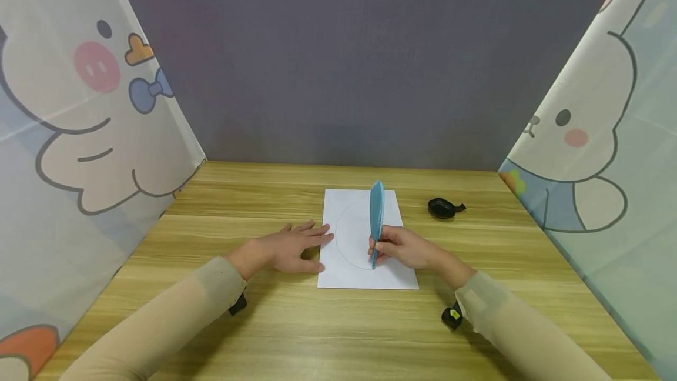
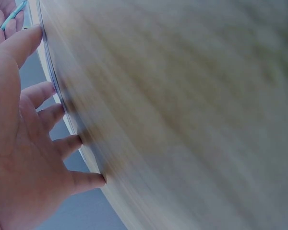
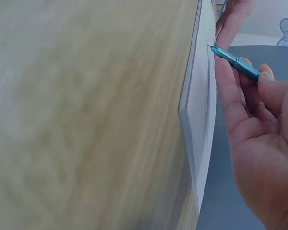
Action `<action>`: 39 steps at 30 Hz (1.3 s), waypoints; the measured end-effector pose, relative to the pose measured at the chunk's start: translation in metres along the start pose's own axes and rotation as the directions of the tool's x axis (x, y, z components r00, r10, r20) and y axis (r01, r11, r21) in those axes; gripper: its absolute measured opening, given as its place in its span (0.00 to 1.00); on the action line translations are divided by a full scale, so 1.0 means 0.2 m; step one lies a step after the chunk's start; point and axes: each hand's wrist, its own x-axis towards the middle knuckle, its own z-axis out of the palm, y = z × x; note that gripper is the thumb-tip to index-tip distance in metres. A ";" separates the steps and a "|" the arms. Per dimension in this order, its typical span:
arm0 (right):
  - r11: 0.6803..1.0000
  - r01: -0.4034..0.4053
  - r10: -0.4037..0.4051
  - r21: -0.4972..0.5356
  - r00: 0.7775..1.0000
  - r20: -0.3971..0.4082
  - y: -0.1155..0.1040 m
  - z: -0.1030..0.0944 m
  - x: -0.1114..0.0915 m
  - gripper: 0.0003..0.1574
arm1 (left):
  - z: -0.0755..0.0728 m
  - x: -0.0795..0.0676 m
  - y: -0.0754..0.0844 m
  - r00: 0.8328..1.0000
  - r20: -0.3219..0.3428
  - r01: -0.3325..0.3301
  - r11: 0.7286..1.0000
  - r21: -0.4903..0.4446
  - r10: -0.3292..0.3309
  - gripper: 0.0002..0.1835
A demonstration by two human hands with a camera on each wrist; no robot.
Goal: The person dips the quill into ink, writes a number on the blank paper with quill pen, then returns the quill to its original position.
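A sheet of white paper (image 1: 346, 278) lies on the wooden table, with a thin curved line drawn across its left part. My right hand (image 1: 404, 247) pinches a blue pen (image 1: 377, 210) between thumb and fingers. The pen stands nearly upright, its broad, feather-like top rising above the hand. Its fine point meets the paper at the lower end of the curve; in the right wrist view the teal barrel (image 3: 236, 62) shows close up. My left hand (image 1: 293, 250) lies flat with spread fingers, fingertips on the paper's left edge. The left wrist view shows those fingers (image 2: 53, 115) extended.
A small black rounded object with a short tail (image 1: 442, 208) sits on the table to the right of the paper. Behind the wooden table (image 1: 317, 334) stands a dark grey panel (image 1: 359, 63). Cartoon-printed cloths (image 1: 106, 151) hang at both sides.
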 end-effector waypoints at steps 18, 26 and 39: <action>0.999 -0.025 0.023 -0.044 0.999 -0.039 0.05 -0.09 -0.07 0.14 | 0.00 -0.01 0.00 1.000 0.006 -0.002 1.000 0.001 0.002 0.45; 0.998 0.000 -0.003 -0.062 0.998 -0.055 0.07 -0.13 -0.09 0.14 | 0.00 0.00 0.01 1.000 0.002 -0.012 1.000 -0.005 0.012 0.45; 0.999 -0.011 0.007 -0.044 0.997 -0.079 0.10 -0.18 -0.10 0.14 | 0.00 0.00 0.00 1.000 -0.007 -0.014 1.000 -0.007 0.014 0.45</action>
